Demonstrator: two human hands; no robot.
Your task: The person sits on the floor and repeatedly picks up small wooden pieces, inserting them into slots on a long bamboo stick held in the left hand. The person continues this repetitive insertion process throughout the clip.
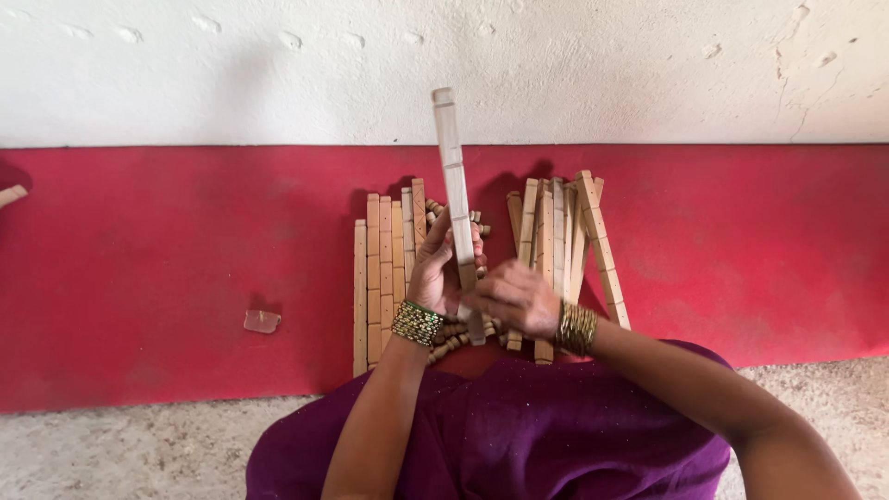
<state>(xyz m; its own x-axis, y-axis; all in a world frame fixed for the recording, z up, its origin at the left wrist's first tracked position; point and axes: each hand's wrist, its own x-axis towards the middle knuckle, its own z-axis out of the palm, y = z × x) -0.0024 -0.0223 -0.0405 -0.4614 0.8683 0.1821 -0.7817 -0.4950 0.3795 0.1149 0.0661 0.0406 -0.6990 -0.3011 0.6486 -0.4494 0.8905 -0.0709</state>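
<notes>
The left hand point(443, 268) is gripping a long pale wooden strip point(456, 199) upright, while the right hand point(514, 298) is pinching its lower end, fingers closed. Notched at intervals, the strip is standing above the lap. Judging by the piles, a neat stack of strips point(381, 278) is lying left, a looser heap point(565, 241) right, small wooden beads point(454, 333) between.

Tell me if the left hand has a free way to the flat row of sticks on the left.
Probably yes: the left hand is beside the row of sticks, nothing lying between them. But its grip is on the upright stick, so that must be released first.
</notes>
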